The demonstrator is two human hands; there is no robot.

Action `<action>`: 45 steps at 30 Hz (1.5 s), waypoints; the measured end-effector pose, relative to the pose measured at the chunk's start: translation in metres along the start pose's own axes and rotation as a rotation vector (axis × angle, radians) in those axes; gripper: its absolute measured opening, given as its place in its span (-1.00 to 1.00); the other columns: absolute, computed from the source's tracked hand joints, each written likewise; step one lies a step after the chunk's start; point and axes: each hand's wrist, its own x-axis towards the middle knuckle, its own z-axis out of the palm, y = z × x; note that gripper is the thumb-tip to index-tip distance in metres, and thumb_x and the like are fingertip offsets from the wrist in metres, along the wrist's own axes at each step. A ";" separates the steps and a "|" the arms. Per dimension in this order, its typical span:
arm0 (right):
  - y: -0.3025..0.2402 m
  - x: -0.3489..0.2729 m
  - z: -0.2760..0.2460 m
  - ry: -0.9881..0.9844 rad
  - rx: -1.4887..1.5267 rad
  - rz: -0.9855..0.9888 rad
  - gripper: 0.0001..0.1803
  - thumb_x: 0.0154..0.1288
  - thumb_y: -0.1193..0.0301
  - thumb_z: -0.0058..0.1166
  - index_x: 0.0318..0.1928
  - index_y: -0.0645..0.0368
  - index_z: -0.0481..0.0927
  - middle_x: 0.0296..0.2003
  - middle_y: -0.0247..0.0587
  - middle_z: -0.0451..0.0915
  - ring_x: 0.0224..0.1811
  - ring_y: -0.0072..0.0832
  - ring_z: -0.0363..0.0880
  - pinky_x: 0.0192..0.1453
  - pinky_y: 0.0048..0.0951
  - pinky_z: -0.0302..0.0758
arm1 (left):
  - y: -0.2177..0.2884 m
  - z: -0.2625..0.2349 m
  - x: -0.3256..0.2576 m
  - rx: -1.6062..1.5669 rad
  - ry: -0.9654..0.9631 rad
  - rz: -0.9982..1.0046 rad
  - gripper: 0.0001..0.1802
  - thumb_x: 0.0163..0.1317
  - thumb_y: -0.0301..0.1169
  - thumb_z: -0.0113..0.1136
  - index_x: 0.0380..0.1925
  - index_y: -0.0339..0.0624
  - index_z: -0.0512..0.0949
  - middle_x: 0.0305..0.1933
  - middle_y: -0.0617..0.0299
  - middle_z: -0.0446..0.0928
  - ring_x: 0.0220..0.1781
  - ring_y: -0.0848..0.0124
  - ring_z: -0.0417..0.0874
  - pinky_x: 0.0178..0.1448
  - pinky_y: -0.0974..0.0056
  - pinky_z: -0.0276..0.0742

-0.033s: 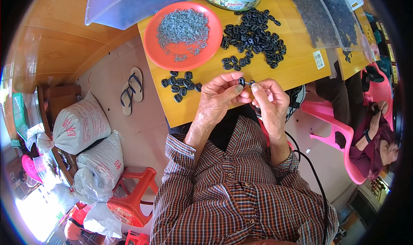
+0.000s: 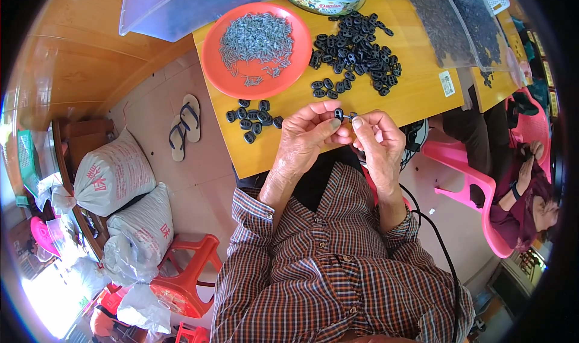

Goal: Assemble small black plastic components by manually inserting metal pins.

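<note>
Just over the table's near edge, my left hand [image 2: 304,132] pinches a black oval double-hole cord lock [image 2: 339,113] between thumb and fingers. Close on its right, my right hand [image 2: 381,141] has thumb and fingertips closed on a small dark part [image 2: 353,115]; its exact shape is too small to tell. The two parts almost meet. A small group of black cord locks [image 2: 250,115] lies left of my left hand. Beyond my hands spreads a larger pile of them [image 2: 356,50]. An orange-red plate [image 2: 217,72] holds many slim grey metal pieces [image 2: 256,38].
A clear plastic bin [image 2: 199,11] and a round tin [image 2: 329,5] of black parts stand at the back. Clear trays [image 2: 440,23] of dark parts lie at the right. Beside a pink chair [image 2: 458,156] sits another person [image 2: 512,216]. Sacks [image 2: 114,174] and a red stool [image 2: 187,276] are left.
</note>
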 end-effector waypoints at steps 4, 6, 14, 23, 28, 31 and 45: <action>0.001 0.000 0.001 -0.007 0.002 -0.016 -0.87 0.30 0.45 0.13 -0.35 0.25 0.52 -0.56 -0.46 0.46 -0.56 -0.78 0.32 -0.48 -0.71 0.27 | 0.000 -0.001 0.000 0.027 -0.019 0.011 -0.68 0.27 -0.68 0.03 0.02 -0.27 0.50 -0.27 0.18 0.57 -0.26 0.41 0.67 -0.09 0.22 0.72; -0.001 0.000 0.002 -0.008 0.018 -0.009 -0.86 0.31 0.45 0.13 -0.35 0.25 0.52 -0.57 -0.47 0.45 -0.56 -0.78 0.32 -0.48 -0.71 0.26 | -0.001 -0.001 0.000 0.044 -0.016 0.022 -0.68 0.27 -0.68 0.03 0.02 -0.28 0.50 -0.28 0.17 0.57 -0.27 0.41 0.67 -0.09 0.23 0.72; -0.001 0.000 0.002 -0.006 -0.001 -0.008 -0.86 0.30 0.45 0.14 -0.36 0.24 0.52 -0.58 -0.47 0.45 -0.56 -0.79 0.32 -0.48 -0.72 0.27 | -0.001 -0.002 0.000 0.138 0.010 0.069 -0.67 0.24 -0.71 0.03 0.00 -0.31 0.52 -0.28 0.17 0.55 -0.29 0.40 0.65 -0.12 0.23 0.70; 0.001 0.000 0.003 -0.014 -0.001 -0.007 -0.86 0.29 0.44 0.15 -0.36 0.25 0.52 -0.58 -0.47 0.45 -0.58 -0.80 0.32 -0.50 -0.73 0.29 | -0.002 -0.001 -0.001 0.212 0.002 0.104 -0.68 0.23 -0.71 0.04 -0.01 -0.33 0.52 -0.27 0.11 0.59 -0.26 0.37 0.67 -0.10 0.20 0.70; 0.001 0.000 0.003 -0.017 -0.029 0.003 -0.86 0.29 0.44 0.14 -0.36 0.25 0.52 -0.58 -0.47 0.46 -0.59 -0.81 0.33 -0.51 -0.73 0.29 | -0.002 -0.001 -0.001 0.241 -0.002 0.110 -0.67 0.23 -0.71 0.05 0.00 -0.33 0.52 -0.25 0.10 0.59 -0.24 0.36 0.67 -0.09 0.19 0.70; 0.002 0.000 0.004 -0.002 -0.013 0.023 -0.86 0.29 0.45 0.14 -0.36 0.25 0.52 -0.57 -0.46 0.47 -0.59 -0.81 0.33 -0.51 -0.73 0.29 | -0.003 -0.003 -0.001 0.260 -0.008 0.120 -0.67 0.23 -0.71 0.05 0.00 -0.33 0.51 -0.24 0.11 0.58 -0.22 0.37 0.67 -0.08 0.19 0.70; 0.011 -0.002 0.003 -0.008 -0.046 -0.031 -0.85 0.31 0.44 0.14 -0.38 0.23 0.50 -0.58 -0.47 0.46 -0.59 -0.80 0.31 -0.52 -0.73 0.25 | -0.001 -0.001 -0.003 0.318 0.014 0.130 -0.69 0.21 -0.71 0.09 -0.03 -0.33 0.54 -0.22 0.13 0.60 -0.21 0.41 0.67 -0.06 0.28 0.67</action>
